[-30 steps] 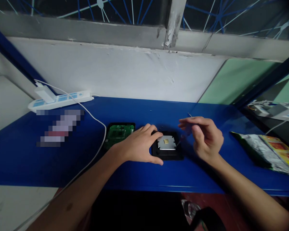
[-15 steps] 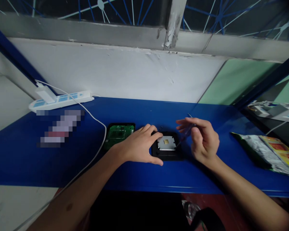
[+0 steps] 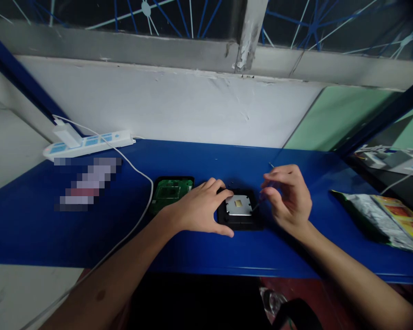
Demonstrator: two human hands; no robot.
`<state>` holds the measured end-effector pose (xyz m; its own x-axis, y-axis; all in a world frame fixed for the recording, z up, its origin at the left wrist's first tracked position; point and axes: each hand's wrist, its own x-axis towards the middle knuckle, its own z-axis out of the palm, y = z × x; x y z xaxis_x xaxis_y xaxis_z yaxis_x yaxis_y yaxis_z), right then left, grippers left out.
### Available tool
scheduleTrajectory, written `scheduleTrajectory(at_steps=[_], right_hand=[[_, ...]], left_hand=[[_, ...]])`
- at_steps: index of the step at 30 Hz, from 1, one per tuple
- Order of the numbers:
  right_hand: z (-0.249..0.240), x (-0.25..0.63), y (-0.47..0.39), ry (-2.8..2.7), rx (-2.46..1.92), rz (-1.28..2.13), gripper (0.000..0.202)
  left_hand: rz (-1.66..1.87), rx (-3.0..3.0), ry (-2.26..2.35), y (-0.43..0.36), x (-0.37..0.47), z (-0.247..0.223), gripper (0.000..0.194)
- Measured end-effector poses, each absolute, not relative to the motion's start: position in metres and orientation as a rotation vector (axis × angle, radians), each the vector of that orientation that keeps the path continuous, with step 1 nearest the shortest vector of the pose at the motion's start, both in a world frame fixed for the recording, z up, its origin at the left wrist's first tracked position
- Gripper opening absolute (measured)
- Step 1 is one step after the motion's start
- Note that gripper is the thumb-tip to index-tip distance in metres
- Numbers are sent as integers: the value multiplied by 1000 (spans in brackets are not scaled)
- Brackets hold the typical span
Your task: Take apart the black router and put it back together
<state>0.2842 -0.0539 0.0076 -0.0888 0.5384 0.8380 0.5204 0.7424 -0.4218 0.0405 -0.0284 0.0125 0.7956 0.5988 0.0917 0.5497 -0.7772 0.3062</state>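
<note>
A black plastic housing lies on the blue table, with a silver metal plate inside it that bears a small gold square. My left hand spans the housing's left side and grips it, fingers at the upper edge and thumb at the lower. In my right hand is a thin screwdriver, held between curled fingers and thumb. It slants down to the lower right corner of the plate; its handle is mostly hidden by the fingers. Left of this, partly behind my left hand, sits a black case half with a green circuit board.
A white power strip with a plugged-in adapter stands at the back left, its white cable crossing the table. A blurred-out object lies near it. Foil packets lie at the right. Tiny dark bits are behind the housing.
My right hand has turned slightly, its fingers drawn in more around the screwdriver. My left hand and the housing stay in place; the view has shifted very little.
</note>
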Motion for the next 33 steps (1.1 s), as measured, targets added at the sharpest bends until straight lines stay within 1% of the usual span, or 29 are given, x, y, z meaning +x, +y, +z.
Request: scheduleTrajectory(at_steps=[6, 11, 15, 19, 21, 23, 26, 29, 33], right_hand=[[15, 280, -57, -1691, -777, -96, 29], [13, 276, -61, -1634, -822, 128, 27], [11, 279, -60, -1658, -771, 172, 24], [14, 282, -56, -1726, -847, -1, 22], [15, 282, -56, -1734, -860, -119, 25], [16, 280, -57, -1723, -850, -163, 33], [16, 277, -59, -1676, -833, 2, 38], [16, 276, -61, -1637, -802, 154, 29], [14, 278, -60, -1652, -733, 170, 25]], left_hand=[[249, 2717, 894, -28, 41, 14, 89], [226, 2700, 894, -29, 40, 15, 89], [236, 2715, 890, -29, 41, 15, 89], [250, 2729, 893, -28, 41, 13, 90], [250, 2724, 893, -28, 41, 13, 89], [250, 2719, 893, -28, 40, 12, 88], [255, 2715, 893, -28, 41, 13, 88], [248, 2710, 896, -28, 41, 14, 89], [234, 2711, 890, -28, 41, 14, 88]])
